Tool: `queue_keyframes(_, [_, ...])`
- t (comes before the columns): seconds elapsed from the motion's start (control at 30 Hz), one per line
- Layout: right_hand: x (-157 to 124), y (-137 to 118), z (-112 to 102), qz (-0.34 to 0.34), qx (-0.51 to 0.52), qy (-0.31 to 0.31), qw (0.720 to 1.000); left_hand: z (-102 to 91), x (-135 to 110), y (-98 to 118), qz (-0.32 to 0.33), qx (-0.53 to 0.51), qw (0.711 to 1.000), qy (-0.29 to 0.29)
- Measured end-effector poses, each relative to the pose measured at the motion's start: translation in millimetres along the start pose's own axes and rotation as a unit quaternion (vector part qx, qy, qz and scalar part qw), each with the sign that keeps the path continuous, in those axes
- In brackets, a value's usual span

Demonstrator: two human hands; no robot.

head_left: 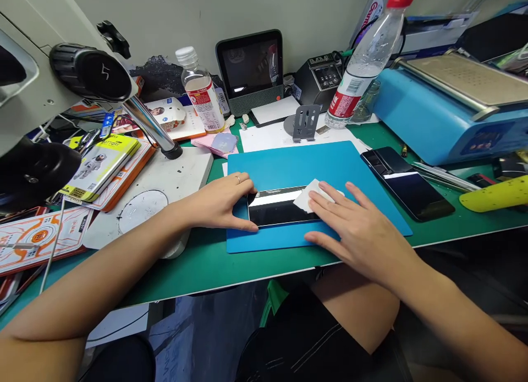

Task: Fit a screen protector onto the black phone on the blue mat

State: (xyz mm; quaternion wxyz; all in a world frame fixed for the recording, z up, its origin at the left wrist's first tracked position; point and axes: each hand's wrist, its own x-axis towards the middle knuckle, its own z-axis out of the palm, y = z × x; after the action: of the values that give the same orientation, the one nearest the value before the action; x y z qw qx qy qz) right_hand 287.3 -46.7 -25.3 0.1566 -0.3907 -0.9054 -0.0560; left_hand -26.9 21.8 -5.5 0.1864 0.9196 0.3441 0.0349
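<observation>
A phone (274, 212) with a glossy black screen lies face up on the blue mat (289, 161). My left hand (225, 203) grips its left end, thumb at the near edge and fingers at the far edge. Over the phone's right part, my right hand (350, 228) lies with fingers stretched and spread. Its fingertips press a small white wipe (304, 199) against the screen, and its thumb points left, away from the wipe. The phone's right end is hidden under this hand. A second dark phone (412, 186) rests to the right, partly on the mat's edge.
A microscope stand (152, 126) and stacked boxes (103, 164) occupy the left. Behind the mat are a small bottle (202, 93), a smart display (251, 68), a grey phone stand (306, 123) and a tall red-capped bottle (365, 63). A blue machine (437, 112) stands right.
</observation>
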Motion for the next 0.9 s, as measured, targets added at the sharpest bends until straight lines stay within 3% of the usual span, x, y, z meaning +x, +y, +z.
queue_keyframes(0.13, [11,-39,4,-0.006,0.009,-0.012,1.000,2.1,0,0,0.005,-0.004,1.000,0.007])
queue_keyframes(0.27, [25,-88,23,0.003,0.025,-0.007,1.000,4.7,-1,-1,0.015,0.007,1.000,0.012])
queue_keyframes(0.37, [28,-106,34,0.037,0.018,0.012,0.999,5.5,-1,-1,0.021,0.009,1.000,0.009])
queue_keyframes(0.47, [16,-104,31,0.081,0.002,0.010,0.997,4.6,-1,0,0.013,0.007,1.000,0.008])
queue_keyframes(0.67, [-16,-74,12,0.138,-0.032,0.005,0.990,-0.1,1,5,-0.002,-0.001,1.000,-0.009])
queue_keyframes(0.8, [-12,-66,11,0.145,-0.041,0.011,0.988,-0.6,0,5,-0.004,-0.001,1.000,-0.012])
queue_keyframes(0.9, [-4,-74,16,0.174,-0.051,0.027,0.983,0.1,1,5,-0.005,0.000,1.000,-0.017])
